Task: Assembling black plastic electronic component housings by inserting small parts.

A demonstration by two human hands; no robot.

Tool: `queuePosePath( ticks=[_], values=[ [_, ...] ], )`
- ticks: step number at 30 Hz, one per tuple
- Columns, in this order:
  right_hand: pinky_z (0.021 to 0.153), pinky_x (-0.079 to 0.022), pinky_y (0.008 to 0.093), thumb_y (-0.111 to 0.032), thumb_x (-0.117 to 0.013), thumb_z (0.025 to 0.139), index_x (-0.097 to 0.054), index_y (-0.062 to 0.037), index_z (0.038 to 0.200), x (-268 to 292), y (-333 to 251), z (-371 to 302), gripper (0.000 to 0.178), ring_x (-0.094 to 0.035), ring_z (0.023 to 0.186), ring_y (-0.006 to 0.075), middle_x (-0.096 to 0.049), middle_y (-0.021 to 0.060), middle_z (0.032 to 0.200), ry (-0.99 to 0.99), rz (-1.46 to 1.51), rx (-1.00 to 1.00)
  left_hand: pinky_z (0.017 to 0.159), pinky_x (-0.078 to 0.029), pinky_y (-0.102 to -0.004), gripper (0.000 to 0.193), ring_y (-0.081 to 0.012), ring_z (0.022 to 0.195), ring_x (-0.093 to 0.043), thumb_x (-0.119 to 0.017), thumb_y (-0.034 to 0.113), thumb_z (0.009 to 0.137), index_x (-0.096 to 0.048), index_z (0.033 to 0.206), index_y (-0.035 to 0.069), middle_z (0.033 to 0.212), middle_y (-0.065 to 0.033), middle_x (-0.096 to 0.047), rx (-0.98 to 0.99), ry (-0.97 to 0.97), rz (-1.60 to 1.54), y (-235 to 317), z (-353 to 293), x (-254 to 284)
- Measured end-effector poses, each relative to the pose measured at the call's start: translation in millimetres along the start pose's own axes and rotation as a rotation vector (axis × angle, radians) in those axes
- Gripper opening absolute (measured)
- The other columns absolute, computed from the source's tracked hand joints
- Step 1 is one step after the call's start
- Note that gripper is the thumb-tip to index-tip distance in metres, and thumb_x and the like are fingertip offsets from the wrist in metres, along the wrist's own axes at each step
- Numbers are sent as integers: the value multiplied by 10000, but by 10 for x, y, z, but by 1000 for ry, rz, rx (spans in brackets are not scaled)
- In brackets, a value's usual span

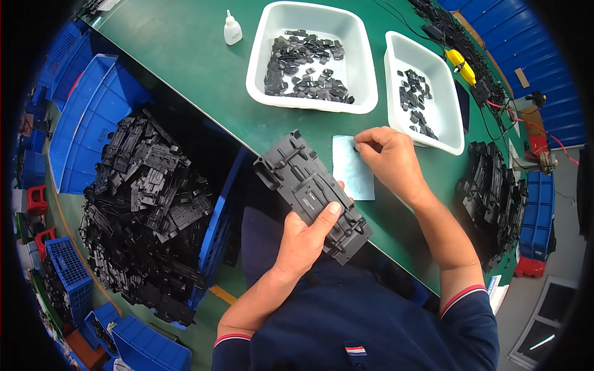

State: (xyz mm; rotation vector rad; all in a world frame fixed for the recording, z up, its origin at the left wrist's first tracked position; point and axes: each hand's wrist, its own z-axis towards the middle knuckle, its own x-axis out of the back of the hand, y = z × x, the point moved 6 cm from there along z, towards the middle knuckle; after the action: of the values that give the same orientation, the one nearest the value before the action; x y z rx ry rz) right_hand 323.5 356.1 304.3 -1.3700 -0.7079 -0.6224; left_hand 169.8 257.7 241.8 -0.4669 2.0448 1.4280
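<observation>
A long black molded plastic chassis (297,170) lies tilted in my left hand (302,244), thumb across its top face and fingers underneath. It is held over the near edge of the green table. Just to its right, my right hand (394,164) is over a pale blue sheet (354,176) with thumb and forefinger pinched together. A small dark bit shows at those fingertips, too small to name. Beyond the hands stand a larger white basin (317,17) and a narrower white basin (456,117), both holding small black plastic pieces (309,49).
A small white squeeze bottle (232,32) stands left of the larger basin. Black molded parts (489,191) are stacked on the table's right side, near a yellow tool (461,66) and loose cables. Left of the table, a big blue crate (93,123) is heaped with similar parts.
</observation>
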Motion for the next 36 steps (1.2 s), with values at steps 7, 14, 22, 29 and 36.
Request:
queuePosePath(
  ticks=[7, 14, 22, 29, 36],
  values=[
    [644, -506, 373, 8, -659, 793, -664, -10, 914, 131, -162, -163, 122, -627, 715, 285, -643, 140, 838, 168, -92, 303, 920, -520, -371, 341, -227, 1070, -614, -576, 104, 944, -502, 1246, -36, 1265, -160, -560, 35, 26, -30, 5, 1, -5],
    [566, -498, 304, 97, -693, 726, -651, -6, 951, 449, -351, -651, 251, -612, 683, 244, -629, 120, 852, 407, -117, 657, 920, -522, -375, 336, -241, 1066, -618, -580, 99, 939, -509, 1240, -35, 1246, -160, -574, 20, 45, -4, 30, -5, -38],
    [624, -544, 317, 109, -729, 681, -645, -27, 1002, 500, -334, -1125, 359, -643, 758, 255, -625, 139, 990, 387, -68, 816, 926, -506, -359, 300, -232, 1054, -623, -569, 99, 945, -541, 1200, -57, 1178, -179, -617, -70, 55, -88, 285, -77, -225],
    [632, -558, 309, 108, -745, 673, -644, -45, 1023, 454, -342, -1291, 395, -655, 775, 243, -614, 126, 1010, 330, -20, 813, 919, -519, -418, 332, -297, 1061, -621, -568, 104, 943, -491, 1234, -36, 1165, -209, -604, -182, 29, -50, 441, -168, -315],
    [604, -543, 294, 100, -735, 687, -659, -60, 1000, 434, -341, -1341, 359, -654, 743, 216, -632, 115, 980, 353, 8, 738, 928, -522, -448, 346, -329, 1069, -622, -560, 83, 946, -468, 1261, -28, 1154, -217, -609, -316, -8, 43, 501, -237, -356]
  ],
)
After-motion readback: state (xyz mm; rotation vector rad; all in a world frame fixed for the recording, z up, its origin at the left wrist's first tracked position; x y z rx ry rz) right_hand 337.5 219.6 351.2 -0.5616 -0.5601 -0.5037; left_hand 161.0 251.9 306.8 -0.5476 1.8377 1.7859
